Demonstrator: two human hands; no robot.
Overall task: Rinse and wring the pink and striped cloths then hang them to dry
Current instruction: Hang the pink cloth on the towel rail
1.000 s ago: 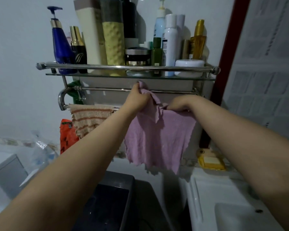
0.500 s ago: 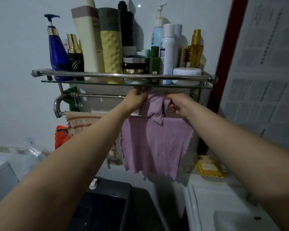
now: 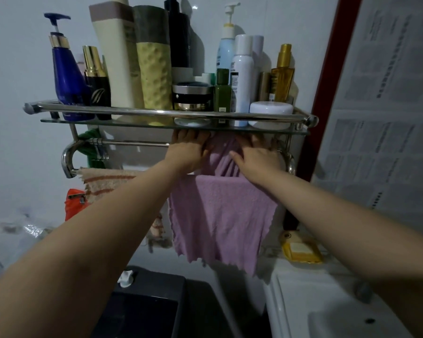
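We reached both bare arms up to the chrome wall rack [image 3: 156, 112], whose glass shelf carried a crowd of bottles and jars: a dark blue pump bottle [image 3: 67, 79], a tall cream bottle [image 3: 116, 54], a knobbly yellow bottle [image 3: 154, 74], a white spray can [image 3: 241, 76], an amber gold-capped bottle [image 3: 282, 76] and a flat white jar [image 3: 271, 111].

The soft pink cloth [image 3: 220, 215] hung folded over the front chrome rail of the rack, its long part dropping straight down with a ragged lower edge; its upper part ran back, bunched, toward the rear chrome rail [image 3: 132, 143] under the shelf. Our left hand [image 3: 189, 152] lay on the bunched part at its left edge, fingers reaching up under the shelf; we could not tell whether they curled round the cloth or the rail. Our right hand [image 3: 254, 158] rested palm-down on the cloth's right side, fingers spread and fairly straight, pressing the fabric flat.

The cream cloth with rust-coloured stripes [image 3: 105, 184] hung over the same front rail, just left of the pink one, partly hidden by our left forearm. Behind it showed something orange [image 3: 73, 203].

Below, on the white surface [image 3: 303, 289] to the right, sat a yellow soap dish [image 3: 300, 250] holding a pale bar.
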